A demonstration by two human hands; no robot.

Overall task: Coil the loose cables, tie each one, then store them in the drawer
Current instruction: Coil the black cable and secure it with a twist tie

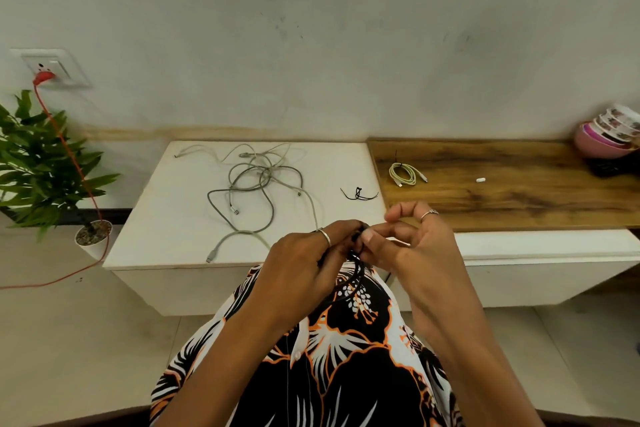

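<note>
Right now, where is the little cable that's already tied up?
In the head view, the tied cream cable lies on the left end of the wooden shelf, right of the white table, with a small white piece further right.

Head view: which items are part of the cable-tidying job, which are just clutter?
Job:
- black cable, coiled, gripped by left hand and right hand
- loose grey cables tangled on the white top
- black ties beside them
- tied cream cable on the wooden top

Lying about:
- potted plant
- red cord in wall socket
- stacked bowls
- small white piece
</note>
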